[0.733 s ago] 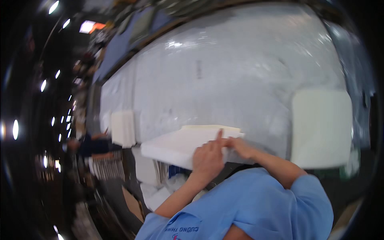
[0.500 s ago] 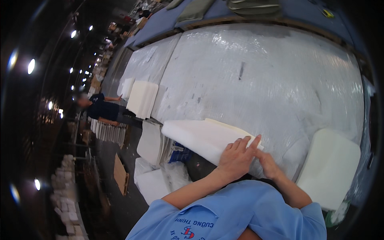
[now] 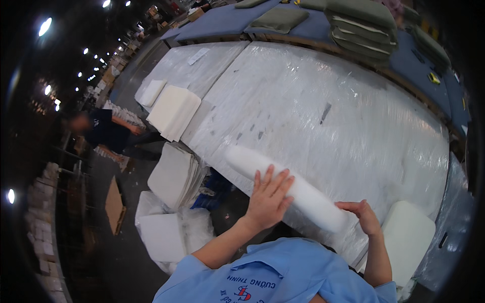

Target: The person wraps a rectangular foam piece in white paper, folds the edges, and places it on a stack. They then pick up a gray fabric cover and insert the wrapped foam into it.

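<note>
A long white foam-like pad (image 3: 316, 204), rounded at its ends and narrow as seen from here, lies slantwise at the near edge of the plastic-covered table (image 3: 374, 116). Spread fingers of my left hand (image 3: 268, 202) rest on the middle of it. My right hand (image 3: 366, 216) is at its right end, fingers stretched toward the pad and touching or nearly touching it. The underside of the pad is hidden.
White pads lie at the right (image 3: 406, 242) and in a stack (image 3: 174, 113) on the table's left. Below stand another stack (image 3: 174, 177) and a plastic-wrapped bundle (image 3: 164, 235). Green-grey pads (image 3: 361, 30) lie on a blue table (image 3: 318, 22). A person (image 3: 113, 134) stands left.
My hands were together at the pad's right corner, where a cream layer showed; now they are apart, the left farther left. The pad looks narrower and rounder. The view has shifted.
</note>
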`<state>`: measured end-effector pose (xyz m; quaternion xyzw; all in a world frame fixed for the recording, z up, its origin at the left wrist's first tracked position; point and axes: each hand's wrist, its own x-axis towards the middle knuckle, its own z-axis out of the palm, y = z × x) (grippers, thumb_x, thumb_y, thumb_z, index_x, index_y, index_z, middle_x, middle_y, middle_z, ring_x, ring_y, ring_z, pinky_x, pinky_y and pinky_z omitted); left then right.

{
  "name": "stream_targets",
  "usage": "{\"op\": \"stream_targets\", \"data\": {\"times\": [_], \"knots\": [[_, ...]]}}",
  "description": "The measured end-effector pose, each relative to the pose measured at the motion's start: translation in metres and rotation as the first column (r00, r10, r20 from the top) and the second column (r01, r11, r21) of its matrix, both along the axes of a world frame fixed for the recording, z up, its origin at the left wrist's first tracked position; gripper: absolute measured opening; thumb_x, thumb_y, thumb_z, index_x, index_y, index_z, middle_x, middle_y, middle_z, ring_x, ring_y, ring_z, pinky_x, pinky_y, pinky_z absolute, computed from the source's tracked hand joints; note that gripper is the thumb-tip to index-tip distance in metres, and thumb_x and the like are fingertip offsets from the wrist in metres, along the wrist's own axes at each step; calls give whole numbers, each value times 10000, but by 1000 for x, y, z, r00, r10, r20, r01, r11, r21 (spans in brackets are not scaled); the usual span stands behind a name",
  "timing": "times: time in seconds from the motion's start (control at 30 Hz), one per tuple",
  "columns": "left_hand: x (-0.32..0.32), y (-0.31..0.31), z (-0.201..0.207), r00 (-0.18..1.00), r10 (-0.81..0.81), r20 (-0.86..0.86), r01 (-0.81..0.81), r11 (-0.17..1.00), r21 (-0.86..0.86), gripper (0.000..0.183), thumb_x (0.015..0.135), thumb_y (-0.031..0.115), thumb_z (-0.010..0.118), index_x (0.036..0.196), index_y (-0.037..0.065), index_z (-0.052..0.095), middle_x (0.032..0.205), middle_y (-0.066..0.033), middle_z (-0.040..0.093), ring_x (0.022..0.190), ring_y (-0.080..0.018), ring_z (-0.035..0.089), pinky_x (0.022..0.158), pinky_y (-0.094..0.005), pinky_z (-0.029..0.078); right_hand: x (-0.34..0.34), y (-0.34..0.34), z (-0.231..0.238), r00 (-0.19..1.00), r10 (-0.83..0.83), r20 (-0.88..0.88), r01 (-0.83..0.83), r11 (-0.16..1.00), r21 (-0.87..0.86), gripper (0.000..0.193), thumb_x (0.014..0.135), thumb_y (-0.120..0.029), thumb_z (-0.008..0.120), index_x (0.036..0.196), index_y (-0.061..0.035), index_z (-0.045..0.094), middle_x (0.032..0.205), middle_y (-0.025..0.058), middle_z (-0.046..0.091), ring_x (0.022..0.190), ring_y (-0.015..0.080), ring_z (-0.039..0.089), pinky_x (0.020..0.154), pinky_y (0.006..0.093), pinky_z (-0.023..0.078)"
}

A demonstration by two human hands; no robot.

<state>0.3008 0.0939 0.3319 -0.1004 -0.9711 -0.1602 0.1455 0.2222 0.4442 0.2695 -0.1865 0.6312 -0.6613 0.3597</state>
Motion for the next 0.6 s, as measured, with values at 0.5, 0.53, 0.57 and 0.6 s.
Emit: {"op": "stream_targets", "data": {"times": [0.5, 0.53, 0.57, 0.6], "knots": [[8, -129, -11, 956, -282, -85, 295, 911, 289, 495, 966, 164, 692, 1444, 59, 616, 1569, -197, 526, 1503, -425, 444, 1251, -586, 285, -79, -210, 51, 832, 546, -100, -504, 818, 275, 832, 1097, -693, 169, 1689, -121, 287, 1730, 192, 290, 1575, 353, 327, 1273, 417, 265], [9, -146, -11, 987, -146, -65, 157, 962, 222, 528, 965, 214, 711, 1454, 49, 602, 1575, -212, 512, 1504, -440, 433, 1247, -589, 286, -78, -227, 60, 828, 540, -150, -507, 836, 210, 833, 1099, -689, 178, 1690, -111, 281, 1735, 197, 275, 1583, 357, 310, 1277, 423, 258], [9, -159, -12, 999, -6, -53, 13, 989, 150, 568, 963, 263, 730, 1465, 39, 589, 1581, -227, 497, 1506, -454, 422, 1243, -592, 287, -75, -243, 68, 798, 570, -195, -531, 818, 219, 852, 1094, -696, 178, 1689, -92, 267, 1737, 195, 270, 1588, 362, 297, 1285, 421, 238], [7, -171, -14, 995, 84, -52, -70, 972, 226, 665, 944, 330, 755, 1489, 11, 547, 1591, -262, 460, 1504, -471, 408, 1235, -602, 290, -70, -258, 76, 771, 588, -243, -542, 807, 232, 872, 1089, -702, 179, 1688, -73, 254, 1739, 192, 266, 1593, 367, 283, 1294, 419, 217]]}}
